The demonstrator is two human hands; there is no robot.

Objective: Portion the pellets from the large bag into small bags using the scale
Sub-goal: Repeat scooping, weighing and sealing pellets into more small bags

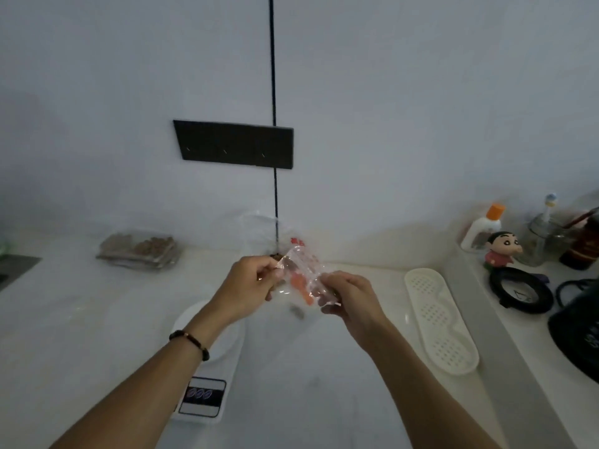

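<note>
Small clear bag (301,277) held in the air above the white bench (81,319), between both hands, just in front of the wall; orange print shows on the film; contents too blurred to tell. Left hand (249,286) pinches the bag's left edge, fingers curled and closed on the plastic; beaded bracelet (191,343) on that wrist. Right hand (350,299) grips the bag's lower right corner, fingers (327,307) curled round it. Behind the bag, against the wall, a large clear bag (259,230) stands, hard to make out in the dim light. Below the left forearm, a white digital scale (207,377) sits on the bench, display end toward the person; readout not legible. Far left, near the wall, a stack of filled small bags (139,249) with brown pellets lies flat. Right of the hands, a white perforated tray (440,322); beyond it, on a raised ledge, a cartoon figurine (502,251), an orange-capped bottle (483,228), a black ring-shaped lid (518,291).
</note>
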